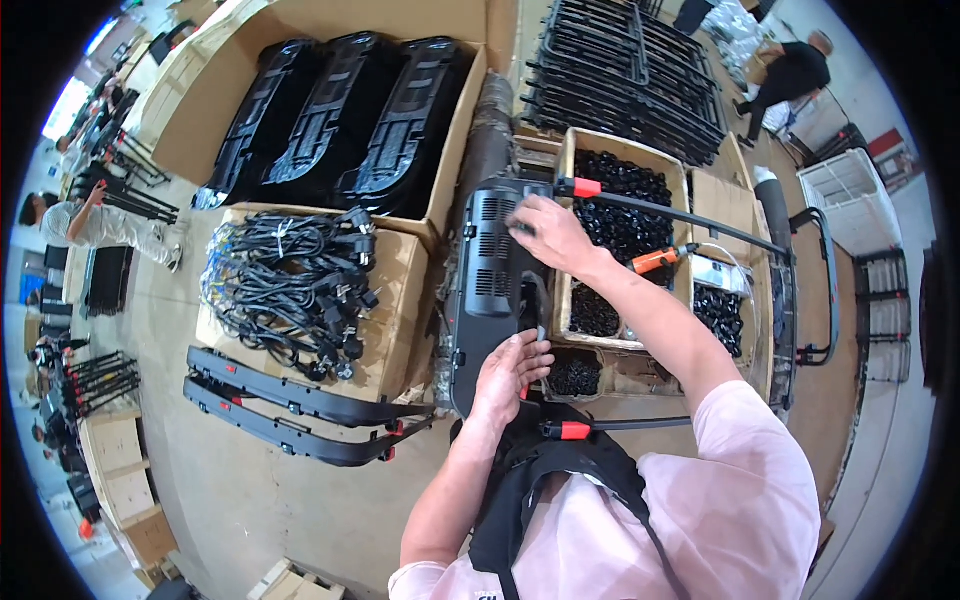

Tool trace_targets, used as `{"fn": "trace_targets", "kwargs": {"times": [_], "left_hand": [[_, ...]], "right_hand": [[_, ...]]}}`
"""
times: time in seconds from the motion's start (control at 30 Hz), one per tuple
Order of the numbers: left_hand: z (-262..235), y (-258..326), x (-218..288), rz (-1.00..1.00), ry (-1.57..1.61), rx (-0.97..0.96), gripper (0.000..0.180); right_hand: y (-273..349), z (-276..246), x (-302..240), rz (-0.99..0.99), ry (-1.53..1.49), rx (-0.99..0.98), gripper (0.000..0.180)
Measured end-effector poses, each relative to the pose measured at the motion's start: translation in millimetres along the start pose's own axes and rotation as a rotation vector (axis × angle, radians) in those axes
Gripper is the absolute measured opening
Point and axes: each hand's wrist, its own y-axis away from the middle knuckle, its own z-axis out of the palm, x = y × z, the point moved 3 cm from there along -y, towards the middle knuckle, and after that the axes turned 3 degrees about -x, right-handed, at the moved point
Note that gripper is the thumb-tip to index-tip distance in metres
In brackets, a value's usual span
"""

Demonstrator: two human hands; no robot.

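Note:
A long black plastic housing with vent slots lies lengthwise in front of me, joined to a black tubular frame with red-and-black end pieces. My right hand is over the housing's far part, beside the vents. Its fingers are curled together at a small dark thing I cannot make out. Near the housing's close end, my left hand has its fingers stretched and slightly apart at the right edge, with nothing plainly gripped. What lies under its palm is hidden.
An orange power screwdriver rests on bins of small black parts at right. Bundled black power cables cover a carton at left, behind it a box of black covers. Black curved rails lie nearer. Other people stand farther off.

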Motion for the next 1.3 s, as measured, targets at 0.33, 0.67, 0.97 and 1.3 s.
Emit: {"fn": "trace_targets", "kwargs": {"times": [0.33, 0.67, 0.97, 1.3], "left_hand": [[18.3, -17.2, -45.1, -0.044, 0.01, 0.024, 0.041], [47.4, -19.0, -78.0, -0.034, -0.054, 0.138, 0.042], [57.7, -26.9, -94.6, -0.03, -0.042, 0.167, 0.041], [71.9, -59.1, -89.1, -0.015, -0.031, 0.171, 0.037]], "right_hand": [[216.7, 20.6, 68.1, 0.121, -0.026, -0.658, 0.024], [221.2, 42.8, 87.8, -0.152, 0.111, -0.877, 0.039], [216.1, 45.2, 79.1, -0.124, 0.124, -0.841, 0.038], [222.5, 60.9, 83.5, -0.095, 0.176, -0.803, 0.025]]}}
